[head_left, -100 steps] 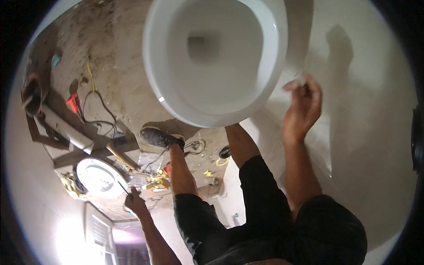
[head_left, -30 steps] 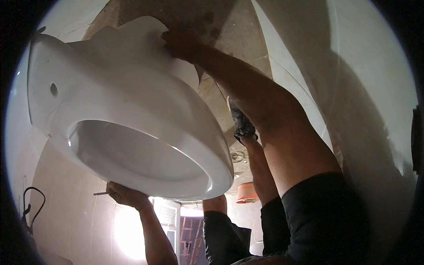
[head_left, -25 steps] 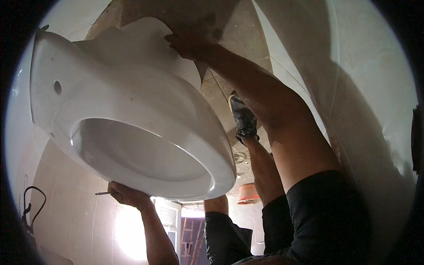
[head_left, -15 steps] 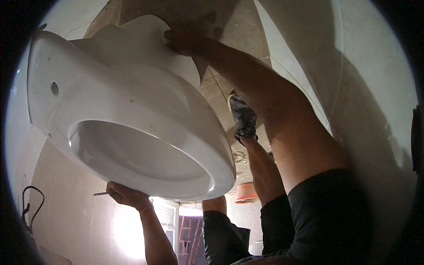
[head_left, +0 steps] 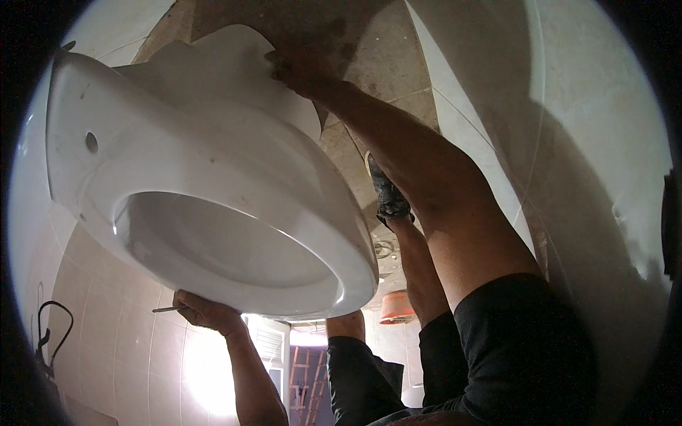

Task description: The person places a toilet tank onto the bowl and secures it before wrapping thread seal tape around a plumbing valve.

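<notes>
A white ceramic toilet bowl (head_left: 234,167) fills the left and middle of the view, its oval opening facing me and a small round hole in its side. Under the near rim is my left hand (head_left: 206,313), closed round a thin dark pencil-like stick (head_left: 165,309) whose end sticks out to the left. The back of that hand lies close against the bowl's underside. My right hand (head_left: 300,73) reaches far forward to the foot of the toilet, its fingers bunched at the edge of the base in shadow. What those fingers hold, if anything, is too dark to make out.
Brown floor tiles (head_left: 387,53) surround the base, with pale wall tiles to the right. My dark shoe (head_left: 390,192) stands right of the bowl. An orange bucket (head_left: 398,308) sits behind it. A black cable loop (head_left: 60,334) hangs at the left, near a bright window.
My right forearm has shifted slightly to the left, its hand staying at the base and turning a little. My left hand and the toilet bowl stay almost as they were.
</notes>
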Available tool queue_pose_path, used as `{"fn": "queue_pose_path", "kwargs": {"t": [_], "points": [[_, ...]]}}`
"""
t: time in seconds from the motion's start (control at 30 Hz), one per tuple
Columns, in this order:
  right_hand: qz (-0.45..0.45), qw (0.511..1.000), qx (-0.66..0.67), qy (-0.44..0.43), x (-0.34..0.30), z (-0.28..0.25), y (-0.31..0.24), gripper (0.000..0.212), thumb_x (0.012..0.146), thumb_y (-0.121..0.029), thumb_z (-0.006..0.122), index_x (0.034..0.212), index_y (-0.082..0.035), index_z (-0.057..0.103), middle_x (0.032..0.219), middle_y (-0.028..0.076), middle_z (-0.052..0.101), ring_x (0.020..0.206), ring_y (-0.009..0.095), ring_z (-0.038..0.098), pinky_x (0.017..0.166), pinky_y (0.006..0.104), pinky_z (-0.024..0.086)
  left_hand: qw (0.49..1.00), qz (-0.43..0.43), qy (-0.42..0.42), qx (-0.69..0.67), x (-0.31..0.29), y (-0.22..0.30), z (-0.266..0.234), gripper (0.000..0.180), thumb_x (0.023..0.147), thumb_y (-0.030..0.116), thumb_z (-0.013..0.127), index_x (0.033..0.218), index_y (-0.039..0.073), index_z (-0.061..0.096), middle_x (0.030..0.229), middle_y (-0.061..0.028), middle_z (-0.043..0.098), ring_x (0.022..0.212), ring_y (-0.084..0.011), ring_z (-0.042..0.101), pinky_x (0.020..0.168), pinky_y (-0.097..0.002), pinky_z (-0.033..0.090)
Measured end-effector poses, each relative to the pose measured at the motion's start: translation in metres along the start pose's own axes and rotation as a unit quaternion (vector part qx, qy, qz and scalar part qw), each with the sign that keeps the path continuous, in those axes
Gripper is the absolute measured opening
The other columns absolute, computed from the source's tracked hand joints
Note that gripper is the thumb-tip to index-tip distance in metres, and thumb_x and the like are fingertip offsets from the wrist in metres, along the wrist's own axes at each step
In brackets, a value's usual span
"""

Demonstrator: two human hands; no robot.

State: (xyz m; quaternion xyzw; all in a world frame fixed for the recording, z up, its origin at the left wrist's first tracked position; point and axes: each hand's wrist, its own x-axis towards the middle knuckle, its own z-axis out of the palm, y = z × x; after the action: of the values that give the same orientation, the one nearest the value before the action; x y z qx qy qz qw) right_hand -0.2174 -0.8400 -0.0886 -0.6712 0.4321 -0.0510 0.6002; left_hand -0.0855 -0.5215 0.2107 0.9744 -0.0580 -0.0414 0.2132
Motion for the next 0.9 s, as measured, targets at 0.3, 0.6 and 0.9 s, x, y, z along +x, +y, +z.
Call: {"fn": "queue_pose_path", "kwargs": {"t": [0.3, 0.6, 0.9], "points": [[-0.070, 0.988, -0.080, 0.112, 0.001, 0.013, 0.016, 0.038, 0.091, -0.032, 0.065, 0.122, -0.011, 0.067, 0.108, 0.019, 0.070, 0.103, 0.034, 0.067, 0.091, 0.0458, 0.053, 0.999, 0.020, -0.007, 0.032, 0.002, -0.004, -0.002, 0.054, 0.104, 0.055, 0.038, 0.101, 0.004, 0.058, 0.100, -0.0121, 0.051, 0.095, -0.0261, 0.053, 0.085, -0.0469, 0.045], [-0.006, 0.995, 0.027, 0.094, -0.005, 0.013, 0.011, 0.031, 0.092, -0.027, 0.063, 0.116, -0.008, 0.070, 0.108, 0.020, 0.069, 0.103, 0.038, 0.066, 0.090, 0.0478, 0.051, 0.997, 0.033, -0.002, 0.074, 0.002, -0.003, 0.000, 0.065, 0.103, 0.063, 0.029, 0.102, 0.004, 0.057, 0.099, -0.0135, 0.051, 0.096, -0.0290, 0.053, 0.089, -0.0498, 0.043], [-0.073, 0.976, -0.029, 0.202, 0.004, 0.032, 0.030, 0.029, 0.091, -0.025, 0.062, 0.113, -0.010, 0.073, 0.106, 0.020, 0.070, 0.103, 0.037, 0.065, 0.094, 0.0466, 0.050, 0.998, 0.021, -0.012, 0.060, 0.001, -0.003, 0.001, 0.061, 0.105, 0.059, 0.031, 0.104, 0.004, 0.057, 0.100, -0.0141, 0.051, 0.096, -0.0292, 0.053, 0.086, -0.0509, 0.045]]}}
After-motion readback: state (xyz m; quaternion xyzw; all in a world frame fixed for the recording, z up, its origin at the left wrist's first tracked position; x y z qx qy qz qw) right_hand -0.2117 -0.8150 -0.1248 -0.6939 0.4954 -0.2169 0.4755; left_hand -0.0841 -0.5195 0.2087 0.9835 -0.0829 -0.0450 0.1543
